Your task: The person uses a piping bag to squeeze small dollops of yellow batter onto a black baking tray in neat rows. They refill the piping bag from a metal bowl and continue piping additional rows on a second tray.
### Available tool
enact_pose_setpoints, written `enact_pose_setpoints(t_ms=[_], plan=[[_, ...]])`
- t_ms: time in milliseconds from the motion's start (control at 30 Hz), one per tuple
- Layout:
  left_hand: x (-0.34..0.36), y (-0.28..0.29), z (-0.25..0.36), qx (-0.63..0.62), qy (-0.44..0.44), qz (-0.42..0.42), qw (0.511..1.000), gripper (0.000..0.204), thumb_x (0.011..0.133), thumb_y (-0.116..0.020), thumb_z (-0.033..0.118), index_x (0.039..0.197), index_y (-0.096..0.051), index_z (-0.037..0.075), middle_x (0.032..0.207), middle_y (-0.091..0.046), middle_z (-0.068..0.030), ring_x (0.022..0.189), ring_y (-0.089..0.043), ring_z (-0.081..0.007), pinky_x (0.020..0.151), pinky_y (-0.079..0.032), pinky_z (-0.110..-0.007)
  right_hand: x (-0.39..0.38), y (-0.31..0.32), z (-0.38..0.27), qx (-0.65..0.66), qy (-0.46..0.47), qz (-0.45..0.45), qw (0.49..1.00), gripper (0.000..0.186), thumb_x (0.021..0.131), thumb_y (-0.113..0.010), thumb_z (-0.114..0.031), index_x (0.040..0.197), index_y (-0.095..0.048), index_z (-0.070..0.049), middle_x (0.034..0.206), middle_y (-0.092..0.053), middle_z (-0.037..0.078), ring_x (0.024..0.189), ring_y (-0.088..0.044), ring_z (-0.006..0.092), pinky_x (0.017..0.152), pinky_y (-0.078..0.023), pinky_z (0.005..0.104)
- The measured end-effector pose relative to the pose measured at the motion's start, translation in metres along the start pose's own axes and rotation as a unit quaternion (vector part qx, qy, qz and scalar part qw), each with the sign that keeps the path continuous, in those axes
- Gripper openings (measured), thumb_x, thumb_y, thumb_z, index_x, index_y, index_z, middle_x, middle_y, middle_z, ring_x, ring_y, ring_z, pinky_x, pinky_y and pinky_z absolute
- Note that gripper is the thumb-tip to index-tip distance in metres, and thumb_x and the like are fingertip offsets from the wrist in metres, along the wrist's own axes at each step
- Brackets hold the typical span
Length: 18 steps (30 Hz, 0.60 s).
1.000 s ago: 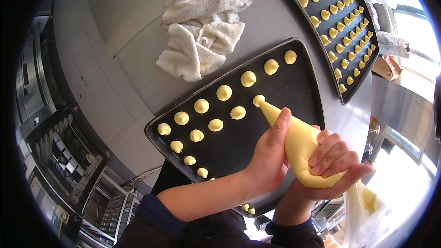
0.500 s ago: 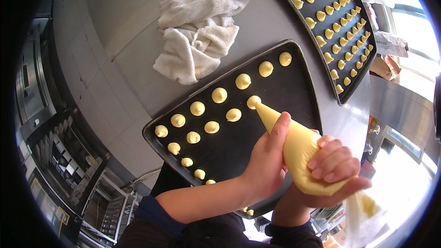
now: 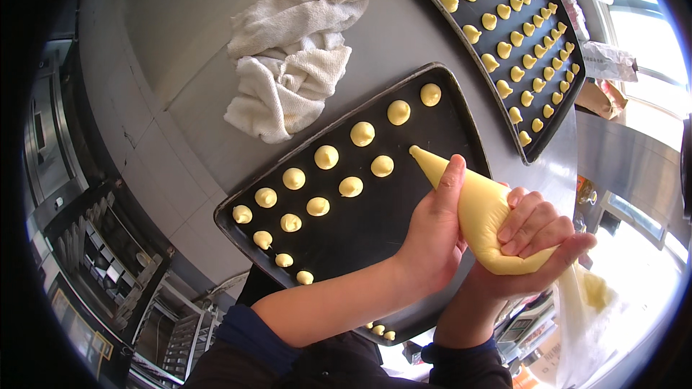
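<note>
A piping bag (image 3: 484, 220) full of pale yellow batter slants over the dark baking tray (image 3: 346, 241), its tip pointing up and left. My right hand (image 3: 537, 234) is closed round the bag's upper, twisted end, with loose clear plastic hanging below it. Lower down, my left hand (image 3: 436, 238) grips the bag's side, thumb laid along it near the tip. Round yellow mounds of batter (image 3: 326, 157) stand in rows on the tray. The bag's tip is over bare tray, just right of the last mound (image 3: 382, 166) in the second row. My left forearm hides part of the tray.
A second tray (image 3: 530, 148) covered with rows of piped mounds lies at the far right on the metal table (image 3: 404, 29). A crumpled white cloth (image 3: 288, 79) lies beyond the near tray. Left of the table stands a metal rack (image 3: 180, 338) on the floor.
The bag's tip has left the newest mound in the second row and moved right over bare tray. Both hands moved along with it. The whole view has shifted slightly.
</note>
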<state>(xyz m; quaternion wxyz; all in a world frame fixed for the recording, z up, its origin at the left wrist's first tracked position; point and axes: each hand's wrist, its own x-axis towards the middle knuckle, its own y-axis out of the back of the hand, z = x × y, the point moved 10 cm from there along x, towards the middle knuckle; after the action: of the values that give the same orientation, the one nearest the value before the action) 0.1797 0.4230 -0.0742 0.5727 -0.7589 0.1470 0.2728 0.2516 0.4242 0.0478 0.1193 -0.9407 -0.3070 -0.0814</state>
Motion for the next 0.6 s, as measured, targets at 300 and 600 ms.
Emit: enact_pose_setpoints(t_ms=[300,600], plan=[[0.0055,0.0042,-0.0021,0.035,-0.002,0.001,0.999,0.074,0.114,-0.04,0.064,0.134,-0.063,-0.003,0.129,-0.071,-0.0121,0.121,-0.068,-0.0192,0.112,-0.05,-0.035,0.003,0.0024,0.0004,-0.056,0.008,0.007,0.998,0.069,0.12,-0.023,-0.051,0.065,-0.047,-0.019,0.053,-0.047,-0.002,0.05,-0.049,0.0099,0.082,-0.052,0.0341],[0.006,0.004,-0.0053,0.018,-0.007,0.007,1.0,0.075,0.113,-0.04,0.066,0.134,-0.063,-0.003,0.13,-0.071,-0.0128,0.123,-0.067,-0.0207,0.113,-0.05,-0.036,0.0037,0.0073,0.0022,-0.02,-0.006,0.002,1.0,0.068,0.121,-0.022,-0.051,0.066,-0.048,-0.019,0.054,-0.047,-0.002,0.051,-0.05,0.0109,0.08,-0.05,0.0344]])
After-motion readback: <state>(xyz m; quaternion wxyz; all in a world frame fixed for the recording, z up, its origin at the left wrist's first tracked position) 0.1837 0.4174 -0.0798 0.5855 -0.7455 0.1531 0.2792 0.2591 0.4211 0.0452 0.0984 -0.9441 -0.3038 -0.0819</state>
